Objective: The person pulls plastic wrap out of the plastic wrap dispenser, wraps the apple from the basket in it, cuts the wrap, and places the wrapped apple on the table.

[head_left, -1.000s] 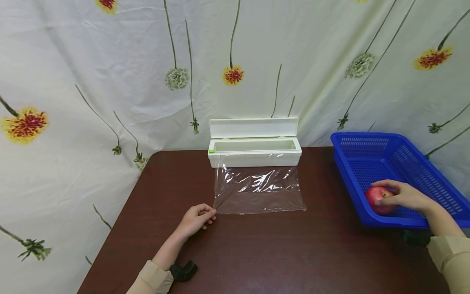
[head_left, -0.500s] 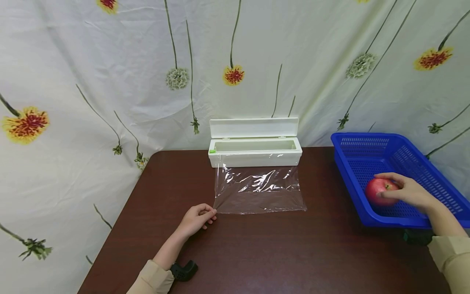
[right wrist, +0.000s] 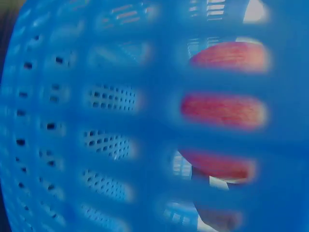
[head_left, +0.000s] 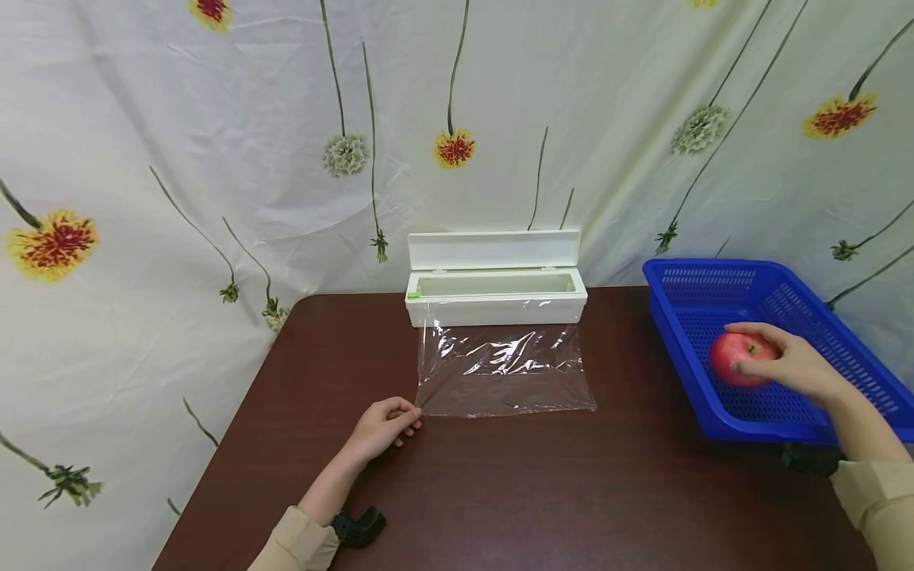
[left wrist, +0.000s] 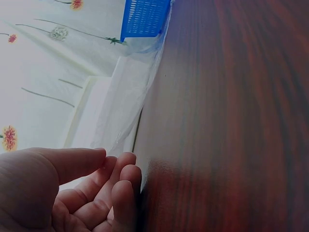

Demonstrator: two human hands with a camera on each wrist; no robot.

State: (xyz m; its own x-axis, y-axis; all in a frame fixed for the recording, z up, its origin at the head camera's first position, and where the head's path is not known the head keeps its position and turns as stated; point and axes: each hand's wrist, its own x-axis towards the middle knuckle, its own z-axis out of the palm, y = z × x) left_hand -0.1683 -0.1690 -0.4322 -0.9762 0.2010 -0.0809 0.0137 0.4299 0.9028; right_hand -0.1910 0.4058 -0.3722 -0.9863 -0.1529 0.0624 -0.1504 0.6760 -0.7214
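My left hand (head_left: pixel 382 428) pinches the near left corner of a clear sheet of plastic wrap (head_left: pixel 507 392) between thumb and index finger. In the left wrist view the wrap (left wrist: pixel 130 106) runs away from the fingertips, just off the table. A white wrap dispenser box (head_left: pixel 497 311) with its lid raised stands behind the sheet. On the right, my right hand (head_left: pixel 793 365) grips a red apple (head_left: pixel 731 357) over the near left part of a blue plastic basket (head_left: pixel 685 388). Through the basket's slots the right wrist view shows parts of the apple (right wrist: pixel 222 111).
The brown table (head_left: pixel 535 492) meets a flower-printed cloth (head_left: pixel 286 119) at its back edge. A green piece (head_left: pixel 413 295) sits at the box's left end. The basket's wall rises between the right hand's apple and the wrap.
My right hand has raised the apple from low in the basket to a higher spot. The left hand and the wrap have stayed in place.
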